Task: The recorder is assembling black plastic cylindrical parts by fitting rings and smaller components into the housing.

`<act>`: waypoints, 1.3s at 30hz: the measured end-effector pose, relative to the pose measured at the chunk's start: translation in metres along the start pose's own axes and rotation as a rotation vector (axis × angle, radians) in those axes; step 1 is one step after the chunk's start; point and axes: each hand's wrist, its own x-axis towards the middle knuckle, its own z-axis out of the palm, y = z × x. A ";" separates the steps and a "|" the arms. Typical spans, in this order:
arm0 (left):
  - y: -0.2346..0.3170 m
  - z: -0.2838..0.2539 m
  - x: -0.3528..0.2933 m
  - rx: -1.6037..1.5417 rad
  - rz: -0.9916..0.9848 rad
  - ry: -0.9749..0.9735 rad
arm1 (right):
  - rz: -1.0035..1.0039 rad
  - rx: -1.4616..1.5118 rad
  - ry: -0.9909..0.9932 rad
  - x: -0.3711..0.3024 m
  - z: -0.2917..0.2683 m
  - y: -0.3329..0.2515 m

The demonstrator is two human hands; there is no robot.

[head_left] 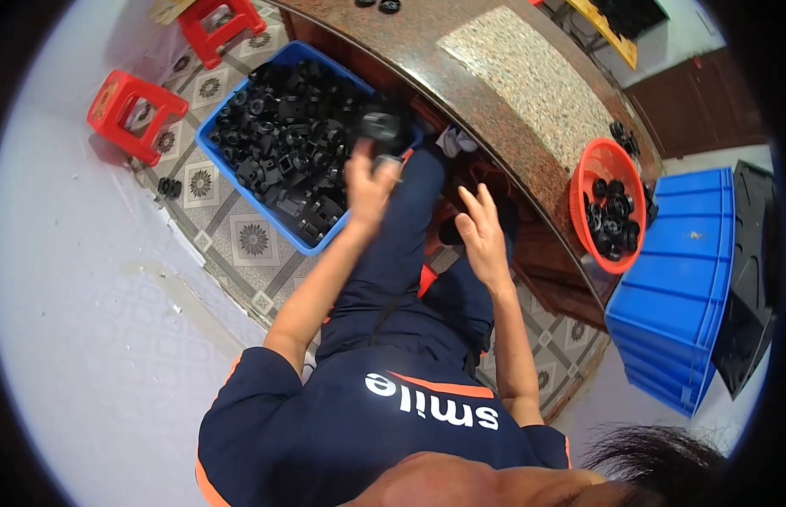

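My left hand (369, 186) reaches to the right edge of the blue bin (266, 221), thumb apart from the fingers. At its fingertips is a blurred black wheeled part (381, 127); whether the fingers grip it or it is loose cannot be told. Many black plastic parts with wheels (283, 135) fill the bin in a jumbled heap. My right hand (484, 235) hovers above my right leg, beside the counter's edge, fingers spread and nothing in them.
The curved stone counter (393, 34) runs along the far side and right. An orange basket (580, 182) of black wheels stands on it, beside blue crates (676, 270). Red stools (127, 114) and a small black part (169, 188) are on the tiled floor at left.
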 end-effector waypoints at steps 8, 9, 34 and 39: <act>-0.190 -0.240 0.101 1.190 -0.303 0.241 | 0.647 0.291 0.126 -0.119 -0.040 0.062; -0.191 -0.257 0.114 1.244 -0.433 0.107 | 0.687 0.327 0.172 -0.134 -0.048 0.067; -0.302 0.252 -0.077 0.923 -0.406 -1.221 | 1.188 0.163 0.501 -0.318 -0.066 0.296; -0.448 0.195 -0.007 1.163 -0.882 -0.901 | 1.244 0.257 0.490 -0.309 -0.069 0.289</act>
